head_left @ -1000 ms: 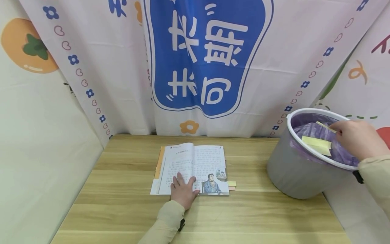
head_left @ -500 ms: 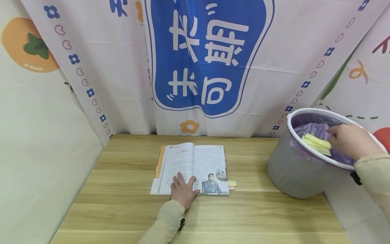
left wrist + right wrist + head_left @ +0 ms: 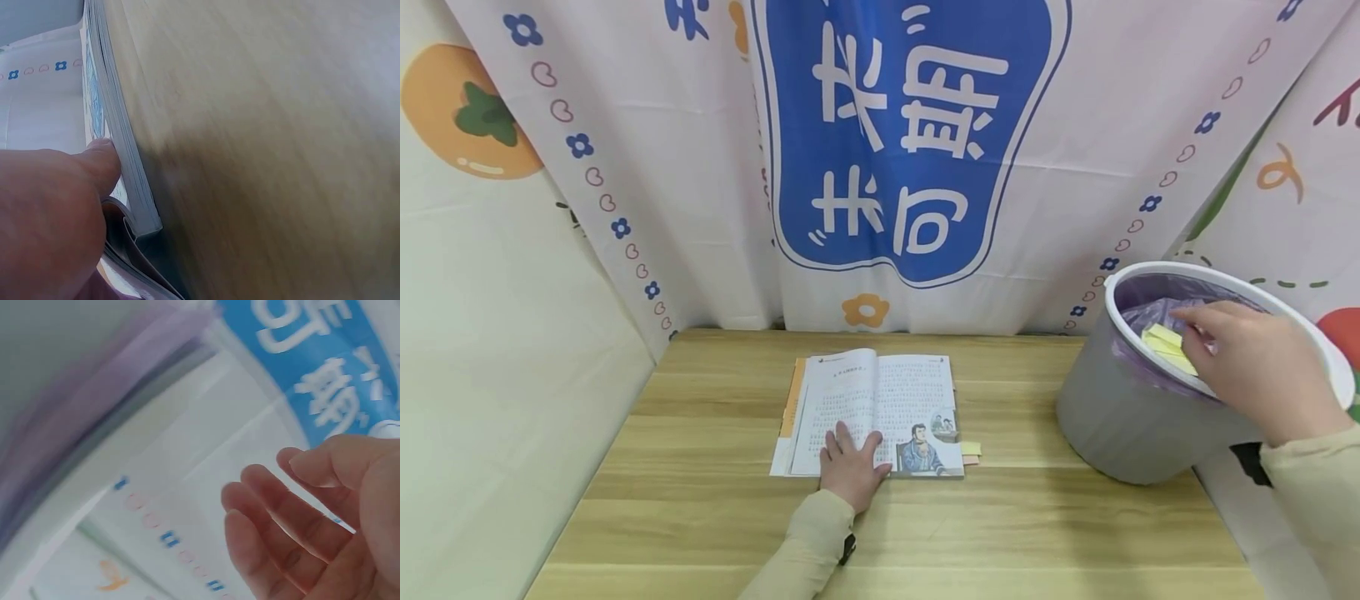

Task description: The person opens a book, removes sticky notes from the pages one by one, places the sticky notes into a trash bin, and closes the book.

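Note:
An open book (image 3: 913,392) lies on the wooden table, with printed text and a drawing of a person on its right page. Across its lower middle my left hand (image 3: 850,471) rests with spread fingers, and the left wrist view shows the thumb (image 3: 103,159) at the page edge. Yellow and pink sticky tabs (image 3: 972,448) stick out from the book's right side. My right hand (image 3: 1262,358) is over the front rim of a grey trash bin (image 3: 1120,417). Its fingers (image 3: 300,525) are loosely bent and hold nothing. Yellow paper slips (image 3: 1167,343) lie in the bin, partly hidden by this hand.
The bin has a white rim and a purple plastic liner (image 3: 1150,312). It stands at the right edge of the wooden table (image 3: 700,500). A printed curtain (image 3: 715,208) hangs behind the table, and fabric walls flank both sides.
The right hand has let a yellow slip drop into the bin. It has then come back toward the front rim. The left hand stays on the book.

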`<state>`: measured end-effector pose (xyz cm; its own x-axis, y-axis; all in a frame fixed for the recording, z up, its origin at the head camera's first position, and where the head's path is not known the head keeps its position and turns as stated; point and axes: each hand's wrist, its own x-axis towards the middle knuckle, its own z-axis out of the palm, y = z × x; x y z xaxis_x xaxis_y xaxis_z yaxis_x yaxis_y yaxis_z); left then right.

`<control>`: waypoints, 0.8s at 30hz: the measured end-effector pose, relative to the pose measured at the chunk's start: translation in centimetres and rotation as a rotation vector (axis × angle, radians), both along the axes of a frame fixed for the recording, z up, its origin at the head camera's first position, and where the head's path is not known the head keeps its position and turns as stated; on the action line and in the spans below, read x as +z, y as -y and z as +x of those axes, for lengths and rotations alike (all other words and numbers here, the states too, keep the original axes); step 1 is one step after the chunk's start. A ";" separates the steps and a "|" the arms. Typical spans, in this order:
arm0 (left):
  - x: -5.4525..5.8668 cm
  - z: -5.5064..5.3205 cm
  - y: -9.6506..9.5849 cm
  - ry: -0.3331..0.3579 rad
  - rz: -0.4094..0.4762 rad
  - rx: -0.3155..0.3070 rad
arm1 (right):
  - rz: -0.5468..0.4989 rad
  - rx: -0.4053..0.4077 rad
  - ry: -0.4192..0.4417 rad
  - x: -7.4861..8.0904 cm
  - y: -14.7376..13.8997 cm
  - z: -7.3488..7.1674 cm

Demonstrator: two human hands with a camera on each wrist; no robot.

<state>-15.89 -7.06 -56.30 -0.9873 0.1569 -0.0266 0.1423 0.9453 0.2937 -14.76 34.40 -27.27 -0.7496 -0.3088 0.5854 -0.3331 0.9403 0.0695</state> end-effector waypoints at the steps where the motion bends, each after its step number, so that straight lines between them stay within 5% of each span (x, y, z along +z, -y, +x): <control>1: 0.0 0.0 0.0 0.003 0.000 0.000 | -0.011 0.028 -0.035 -0.3 0.7 0.2; 9: -0.2 -0.1 0.0 0.015 0.007 0.002 | -0.088 0.215 -0.100 -4.5 5.3 1.0; 15: -0.2 -0.2 0.1 0.014 0.006 0.000 | -0.196 0.216 0.022 -9.7 8.2 0.7; 24: -0.2 -0.3 0.0 0.023 0.002 0.006 | -0.408 0.105 0.325 -17.8 11.4 0.9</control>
<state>-16.18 -7.04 -56.54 -0.9873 0.1514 -0.0486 0.1302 0.9453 0.2989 -13.87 23.03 -45.04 -0.8898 -0.1879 0.4160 -0.3703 0.8299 -0.4173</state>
